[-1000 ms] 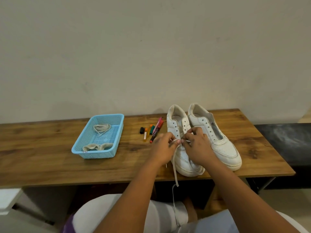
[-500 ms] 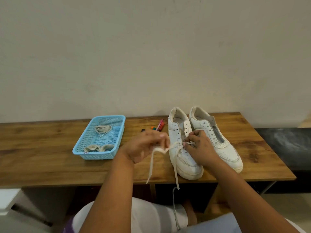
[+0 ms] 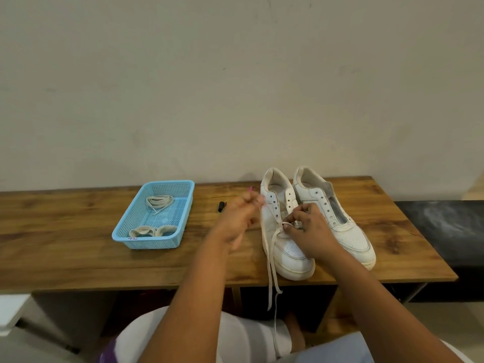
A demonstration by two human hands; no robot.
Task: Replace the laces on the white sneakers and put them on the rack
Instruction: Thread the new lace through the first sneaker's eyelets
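On the wooden worktop (image 3: 78, 231) by a plain wall, our left hand (image 3: 239, 218) pulls the limp flat white lace (image 3: 271, 260) while our right hand (image 3: 310, 231) pinches it at the nearer white leather sneaker (image 3: 288, 247)'s eyelets, best gripped near its stiff tip.

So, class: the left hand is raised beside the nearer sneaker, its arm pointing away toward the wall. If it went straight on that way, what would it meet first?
Probably the pink pen tip just beyond the left hand, then the wall; motion blur leaves depth unclear.
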